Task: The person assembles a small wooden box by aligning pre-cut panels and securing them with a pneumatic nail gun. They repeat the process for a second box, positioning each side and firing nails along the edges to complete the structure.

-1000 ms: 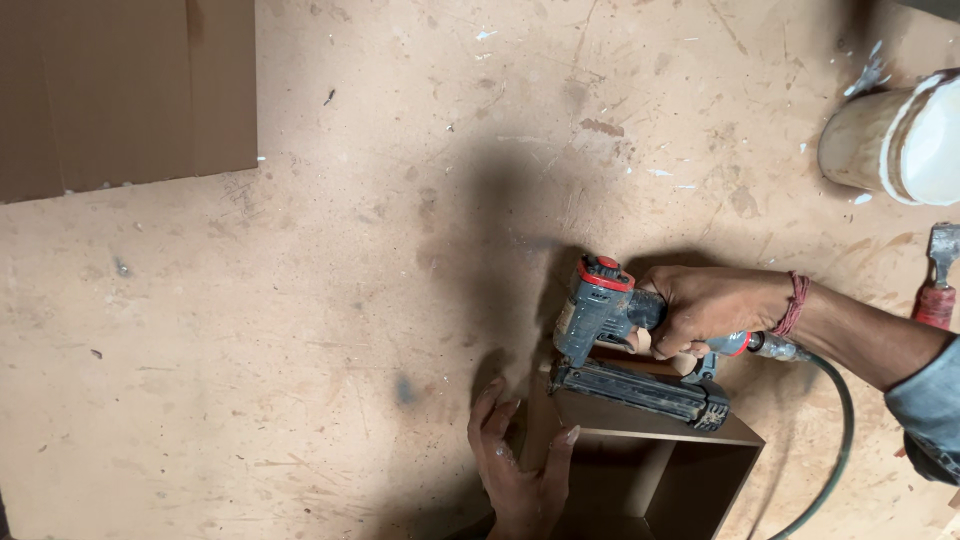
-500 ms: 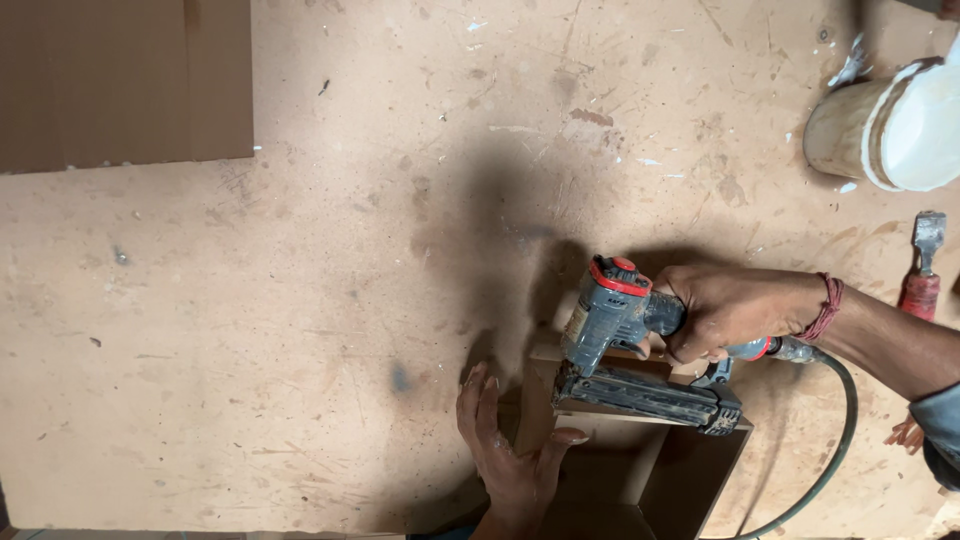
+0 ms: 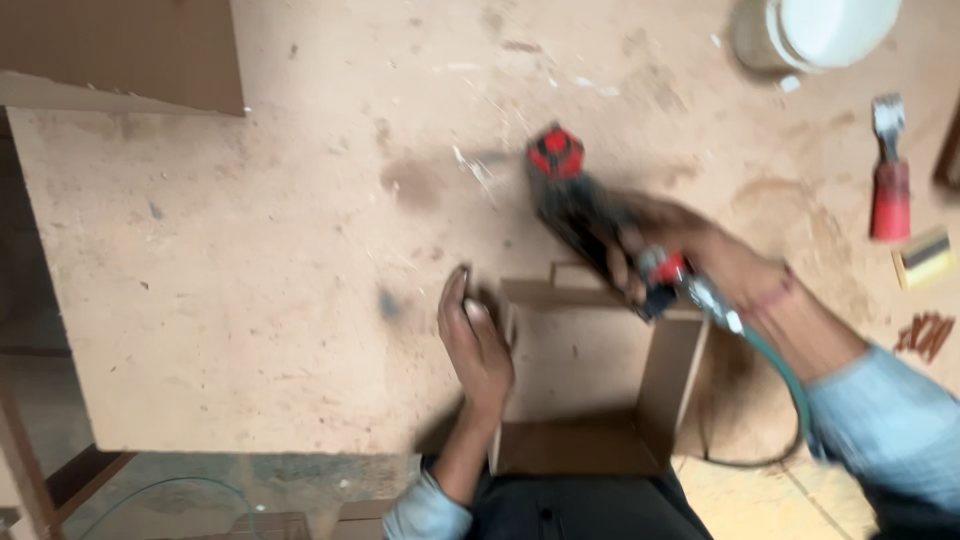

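Open wooden box [image 3: 600,380] is set on the workbench [image 3: 250,300] at its near edge, open face up. Nail gun [image 3: 590,215], black with a red cap, is held above the box's far wall, blurred. Right hand [image 3: 690,255] is wrapped around the gun's grip; a green air hose [image 3: 790,385] is trailed from it past the box's right side. Left hand [image 3: 475,345] is laid flat, fingers extended, against the box's left wall. White bucket [image 3: 815,30] is seen far right of the box; red-handled tool [image 3: 888,175] lies nearer. Brown board [image 3: 120,50] sits far left.
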